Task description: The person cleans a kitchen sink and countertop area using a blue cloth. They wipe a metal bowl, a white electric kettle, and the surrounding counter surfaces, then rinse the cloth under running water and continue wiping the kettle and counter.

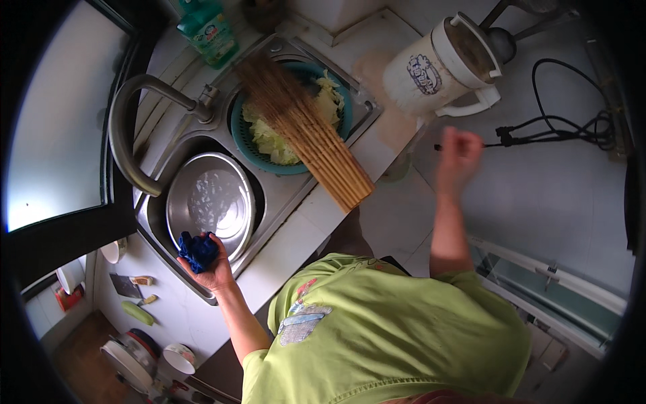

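Observation:
My left hand (218,270) holds a crumpled dark blue cloth (199,251), palm up, over the near rim of a steel basin (174,202). The basin sits in a sink bowl and has shallow water in it. My right hand (462,151) is raised on the right, blurred, with fingers curled. A black power cord (545,139) passes behind it, and whether the fingers touch it is unclear. A slatted bamboo mat (323,151) slants across a teal colander (241,146) of cut cabbage (272,144). Its near end reaches past the counter edge; its far end is blurred.
A curved faucet (121,131) arches over the sink (287,189). Behind stands a green bottle (209,35); a white lidded jug with a handle (416,76) is on the counter's right. At left lie a cleaver (125,286), a green vegetable (137,312) and a bowl (179,358).

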The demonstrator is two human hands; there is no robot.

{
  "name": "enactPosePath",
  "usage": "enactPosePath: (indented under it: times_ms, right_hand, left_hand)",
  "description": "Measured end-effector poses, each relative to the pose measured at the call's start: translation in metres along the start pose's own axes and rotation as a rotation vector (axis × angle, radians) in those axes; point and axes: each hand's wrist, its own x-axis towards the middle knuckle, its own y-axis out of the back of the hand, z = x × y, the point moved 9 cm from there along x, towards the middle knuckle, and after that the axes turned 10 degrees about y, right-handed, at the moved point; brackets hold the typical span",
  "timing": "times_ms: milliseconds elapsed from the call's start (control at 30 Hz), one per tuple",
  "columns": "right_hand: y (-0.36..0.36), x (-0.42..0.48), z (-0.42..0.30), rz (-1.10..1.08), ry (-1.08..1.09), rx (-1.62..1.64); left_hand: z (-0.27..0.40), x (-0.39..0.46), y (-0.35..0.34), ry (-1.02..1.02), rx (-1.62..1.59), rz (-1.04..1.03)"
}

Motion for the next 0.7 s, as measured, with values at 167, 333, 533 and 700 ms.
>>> enactPosePath:
  times_ms: [167,333,533,700]
  right_hand:
    - [0.081,0.079,0.113,0.104,-0.096,-0.062]
    - [0.042,0.116,0.153,-0.225,-0.179,0.312]
    - [0.01,0.14,0.17,-0.424,-0.153,0.602]
    - [0.001,0.14,0.181,-0.286,-0.206,0.682]
  left_hand:
    - [-0.085,-0.014,-0.038,0.118,0.044,-0.089]
    - [-0.191,-0.011,-0.092,0.275,0.052,-0.189]
    - [-0.27,-0.017,-0.136,0.272,0.083,-0.259]
    - [-0.293,-0.024,-0.132,0.259,0.038,-0.189]
